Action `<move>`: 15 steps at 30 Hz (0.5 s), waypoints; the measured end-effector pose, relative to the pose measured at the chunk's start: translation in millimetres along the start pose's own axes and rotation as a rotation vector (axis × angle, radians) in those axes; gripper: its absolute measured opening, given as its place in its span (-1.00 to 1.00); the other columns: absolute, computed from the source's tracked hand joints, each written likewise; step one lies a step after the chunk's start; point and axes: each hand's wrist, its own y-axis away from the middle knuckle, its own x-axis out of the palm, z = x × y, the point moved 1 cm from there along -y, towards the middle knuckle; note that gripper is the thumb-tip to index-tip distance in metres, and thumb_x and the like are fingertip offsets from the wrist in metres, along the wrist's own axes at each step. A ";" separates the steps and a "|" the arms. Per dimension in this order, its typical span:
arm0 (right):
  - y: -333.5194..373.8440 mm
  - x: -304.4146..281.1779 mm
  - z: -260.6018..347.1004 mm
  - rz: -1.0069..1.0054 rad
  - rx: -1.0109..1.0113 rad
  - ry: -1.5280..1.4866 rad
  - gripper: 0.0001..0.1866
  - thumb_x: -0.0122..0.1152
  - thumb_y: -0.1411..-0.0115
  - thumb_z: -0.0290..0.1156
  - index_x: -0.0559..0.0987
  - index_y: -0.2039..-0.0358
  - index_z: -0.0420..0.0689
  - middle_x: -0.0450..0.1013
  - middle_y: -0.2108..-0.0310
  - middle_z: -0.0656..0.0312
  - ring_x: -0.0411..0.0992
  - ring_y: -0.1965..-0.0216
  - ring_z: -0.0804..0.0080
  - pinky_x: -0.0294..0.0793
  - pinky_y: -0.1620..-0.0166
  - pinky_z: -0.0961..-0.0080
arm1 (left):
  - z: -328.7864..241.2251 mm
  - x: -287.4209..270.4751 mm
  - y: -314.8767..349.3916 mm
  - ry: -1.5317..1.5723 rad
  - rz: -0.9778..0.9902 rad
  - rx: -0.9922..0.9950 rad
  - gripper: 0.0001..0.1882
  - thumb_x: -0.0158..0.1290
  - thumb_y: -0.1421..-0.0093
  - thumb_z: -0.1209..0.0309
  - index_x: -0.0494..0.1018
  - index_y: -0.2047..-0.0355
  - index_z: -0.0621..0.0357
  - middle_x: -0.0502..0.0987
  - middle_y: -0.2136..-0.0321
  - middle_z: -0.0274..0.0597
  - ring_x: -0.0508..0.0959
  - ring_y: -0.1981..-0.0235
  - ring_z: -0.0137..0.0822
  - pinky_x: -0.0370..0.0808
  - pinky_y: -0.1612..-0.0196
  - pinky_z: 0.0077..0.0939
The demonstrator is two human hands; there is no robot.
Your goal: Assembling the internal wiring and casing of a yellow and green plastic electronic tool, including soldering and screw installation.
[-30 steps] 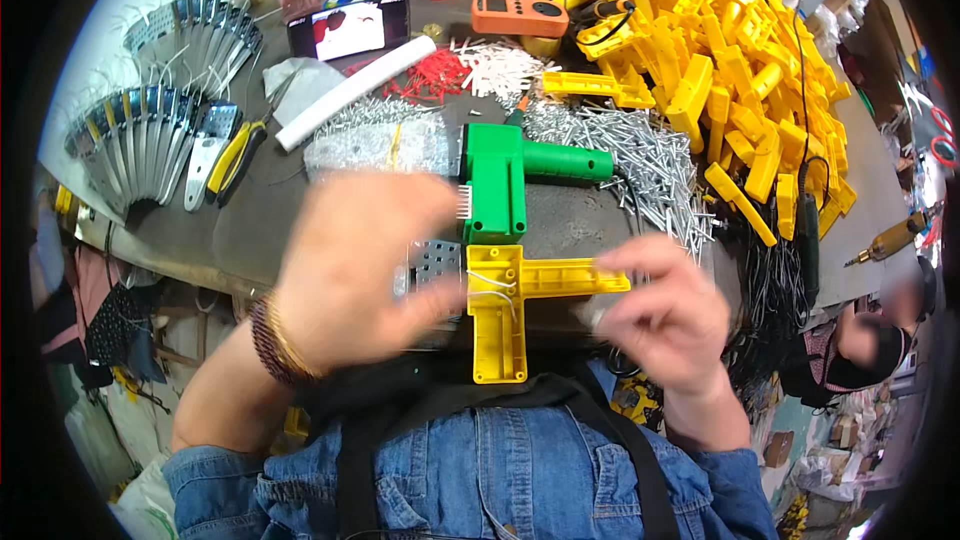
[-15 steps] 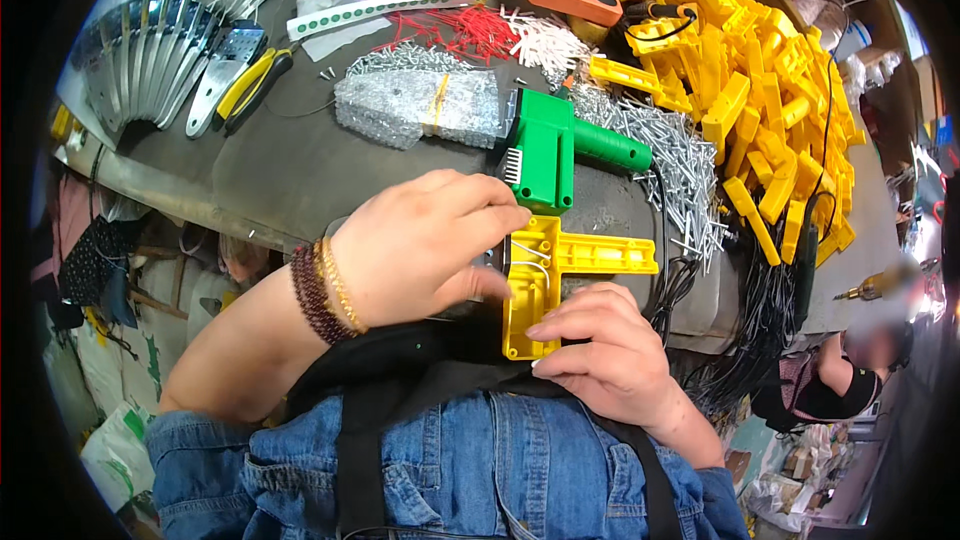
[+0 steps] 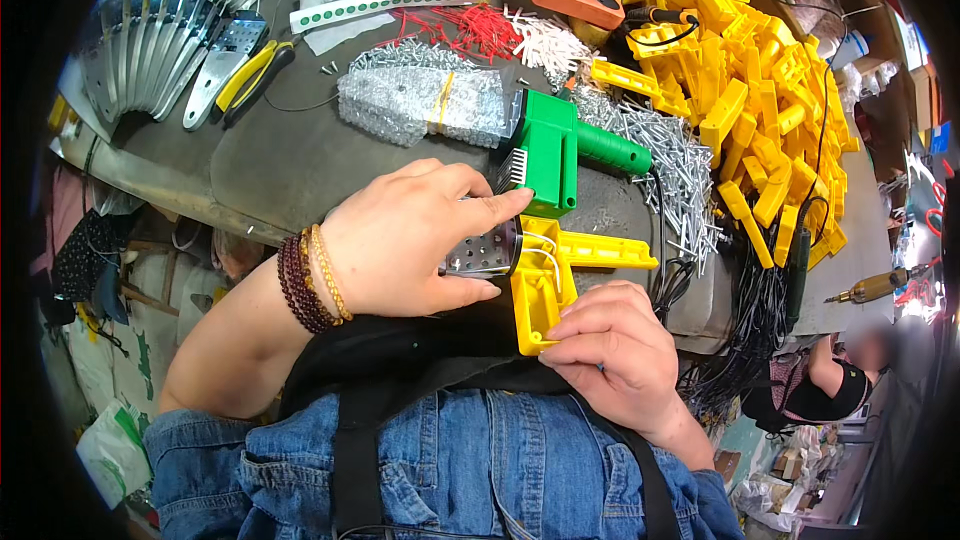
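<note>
A right hand's (image 3: 620, 355) fingers pinch a yellow shell (image 3: 542, 290), likely light, stiff and best held by its rim, nearside of the green case (image 3: 550, 155), as the left hand (image 3: 410, 240) spreads, ungripping, around a metal plate (image 3: 478, 258).

Behind the grip of the left hand (image 3: 412, 240) sits a gold beaded bracelet (image 3: 327, 274), then dark-red beaded strands (image 3: 303, 285); farther back from the grip, a blue denim jacket (image 3: 450, 460) shows beneath black straps (image 3: 357, 460).
</note>
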 end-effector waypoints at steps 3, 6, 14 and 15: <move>-0.1 1.3 0.7 -0.057 0.014 -0.036 -0.69 0.48 0.15 -0.57 0.61 0.35 -0.06 0.57 0.28 0.26 0.51 0.27 0.28 0.42 0.11 0.36 | 0.2 -0.5 -0.9 0.002 -0.012 -0.002 -0.21 0.31 0.03 0.18 0.35 -0.23 0.07 0.46 0.07 -0.01 0.48 0.09 0.01 0.43 -0.03 -0.21; 0.8 2.7 -4.1 -0.146 0.174 -0.166 -0.61 0.46 0.05 -0.59 0.51 0.19 -0.18 0.59 0.39 0.22 0.53 0.34 0.28 0.43 0.12 0.36 | -2.8 -3.2 1.5 0.006 -0.026 -0.023 -0.22 0.32 0.04 0.20 0.36 -0.22 0.08 0.46 0.06 0.00 0.48 0.07 0.01 0.42 -0.04 -0.21; -24.9 -69.8 -69.3 -0.125 0.186 0.350 -0.56 0.37 0.01 -0.52 0.54 0.06 -0.13 0.46 -0.03 0.10 0.38 -0.08 0.09 0.33 -0.14 0.27 | 3.1 -70.7 24.3 -0.125 -0.245 0.030 -0.28 0.34 0.06 0.27 0.43 -0.13 0.25 0.49 0.03 0.04 0.50 0.01 -0.05 0.41 -0.10 -0.24; -30.8 -68.8 -83.4 -0.135 0.189 0.347 -0.56 0.37 0.01 -0.52 0.54 0.06 -0.13 0.46 -0.03 0.10 0.38 -0.08 0.09 0.33 -0.14 0.27 | 13.7 -78.4 24.2 -0.080 -0.273 -0.050 -0.28 0.33 0.06 0.29 0.42 -0.13 0.27 0.49 0.03 0.05 0.50 0.01 -0.05 0.38 -0.12 -0.27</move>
